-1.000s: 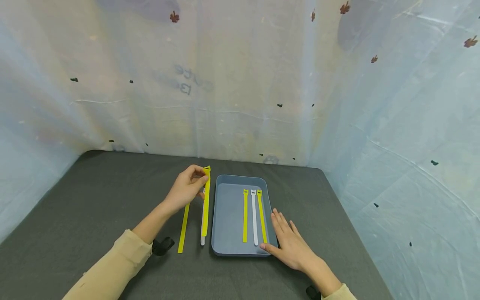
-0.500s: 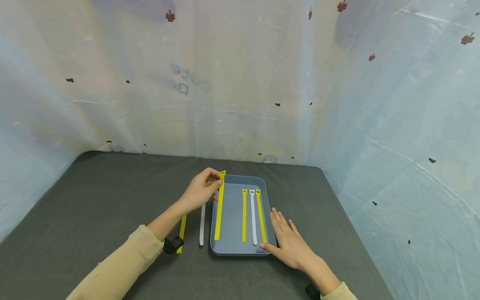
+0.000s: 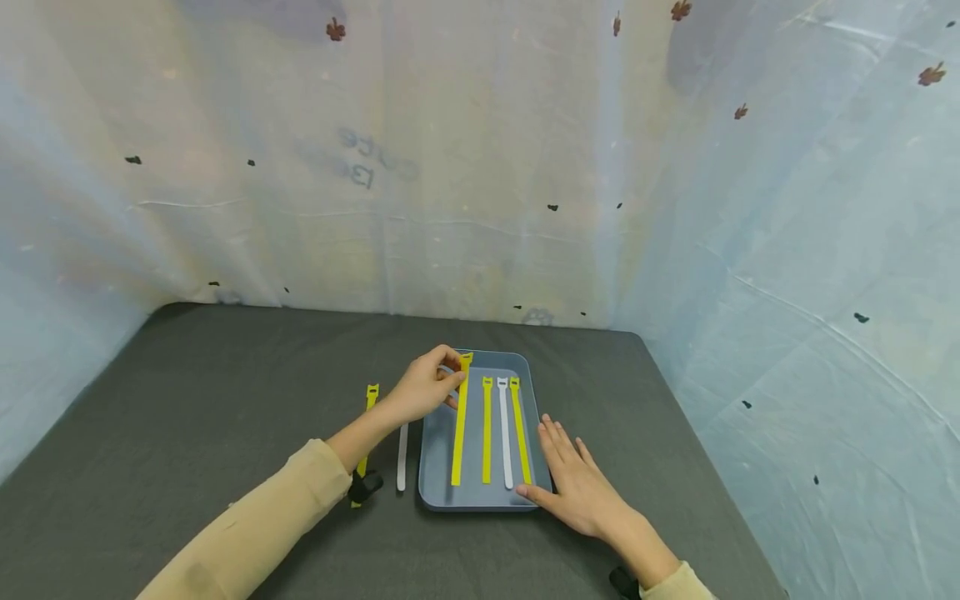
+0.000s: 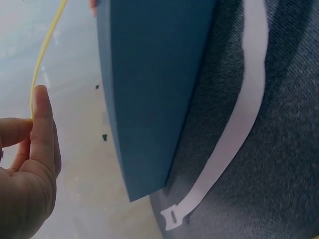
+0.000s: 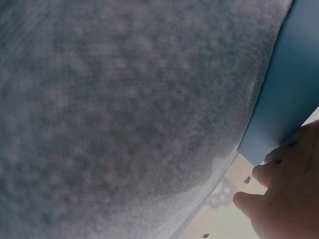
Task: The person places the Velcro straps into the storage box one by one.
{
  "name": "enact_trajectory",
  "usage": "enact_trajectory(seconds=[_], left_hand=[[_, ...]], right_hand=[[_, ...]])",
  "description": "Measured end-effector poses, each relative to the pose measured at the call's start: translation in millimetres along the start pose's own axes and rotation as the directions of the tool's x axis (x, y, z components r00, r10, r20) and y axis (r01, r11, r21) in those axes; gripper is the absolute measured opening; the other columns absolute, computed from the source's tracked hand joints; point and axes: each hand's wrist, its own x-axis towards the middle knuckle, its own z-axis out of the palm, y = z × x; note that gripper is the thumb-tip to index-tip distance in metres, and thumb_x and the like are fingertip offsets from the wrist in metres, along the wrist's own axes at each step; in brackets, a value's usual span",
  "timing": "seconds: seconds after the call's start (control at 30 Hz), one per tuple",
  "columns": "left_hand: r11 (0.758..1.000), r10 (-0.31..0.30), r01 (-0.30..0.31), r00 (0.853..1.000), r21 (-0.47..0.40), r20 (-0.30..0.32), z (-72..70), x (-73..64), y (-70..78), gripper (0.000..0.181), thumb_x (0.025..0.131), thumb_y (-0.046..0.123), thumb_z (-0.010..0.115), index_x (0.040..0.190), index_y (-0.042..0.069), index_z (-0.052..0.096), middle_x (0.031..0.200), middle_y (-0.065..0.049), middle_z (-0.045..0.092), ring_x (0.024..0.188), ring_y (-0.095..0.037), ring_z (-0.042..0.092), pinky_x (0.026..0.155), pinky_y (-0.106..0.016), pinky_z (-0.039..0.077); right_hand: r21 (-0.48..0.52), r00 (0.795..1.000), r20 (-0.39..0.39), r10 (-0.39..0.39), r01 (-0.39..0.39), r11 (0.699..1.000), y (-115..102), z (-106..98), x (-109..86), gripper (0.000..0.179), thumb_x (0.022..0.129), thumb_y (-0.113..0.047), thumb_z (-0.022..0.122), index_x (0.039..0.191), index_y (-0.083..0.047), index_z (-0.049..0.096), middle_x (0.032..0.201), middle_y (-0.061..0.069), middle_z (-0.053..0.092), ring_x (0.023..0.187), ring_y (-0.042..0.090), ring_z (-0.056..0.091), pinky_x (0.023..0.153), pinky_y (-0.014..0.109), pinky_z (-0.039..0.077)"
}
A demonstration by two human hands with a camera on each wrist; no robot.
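My left hand (image 3: pixel 427 390) pinches a yellow hook-and-loop cable tie (image 3: pixel 459 437) by its slotted head between thumb and fingers. The tie hangs lengthwise over the left part of a blue-grey tray (image 3: pixel 437 487); in the left wrist view this yellow tie (image 4: pixel 42 50) appears edge-on. Inside the tray lie a yellow cable tie (image 3: pixel 487 433), a white cable tie (image 3: pixel 505 437) and another yellow tie (image 3: pixel 520 425), side by side with heads away from me. My right hand (image 3: pixel 579 487), fingers straight, rests along the tray's right rim.
Left of the tray, a white cable tie (image 3: pixel 402 462) and a yellow cable tie (image 3: pixel 371 398) lie on the dark cloth-covered table (image 3: pixel 262 383), partly behind my left arm. Pale plastic sheeting (image 3: pixel 465 167) hangs behind and at the sides.
My left hand has carried the yellow cable tie rightward from above the white tie on the cloth to over the tray. My right hand stays at the tray's right rim.
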Motion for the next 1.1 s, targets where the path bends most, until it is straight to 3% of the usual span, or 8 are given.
enact_trajectory(seconds=[0.5,1.1], left_hand=[[0.995,-0.048,0.044,0.998,0.091,0.036,14.9,20.4,-23.0,0.029,0.104,0.006,0.063,0.132,-0.001,0.055,0.116,-0.014,0.061,0.069,-0.019,0.07,0.069,-0.044,0.062],[0.954,-0.044,0.005,0.991,0.3,0.123,24.9,35.0,-38.2,0.034,0.102,0.002,0.065,0.134,0.0,0.055,0.105,-0.009,0.062,0.075,-0.021,0.069,0.063,-0.03,0.058]], right_hand=[[-0.021,1.0,-0.014,-0.005,0.005,1.0,-0.2,0.1,0.9,0.103,0.097,-0.067,0.06,0.165,-0.002,0.02,0.173,0.014,0.012,0.159,0.036,0.015,0.123,0.065,0.016],[-0.004,1.0,-0.01,-0.02,0.02,1.0,1.5,0.8,1.8,0.102,0.098,-0.067,0.057,0.165,-0.001,0.018,0.173,0.015,0.01,0.159,0.036,0.013,0.123,0.066,0.014]])
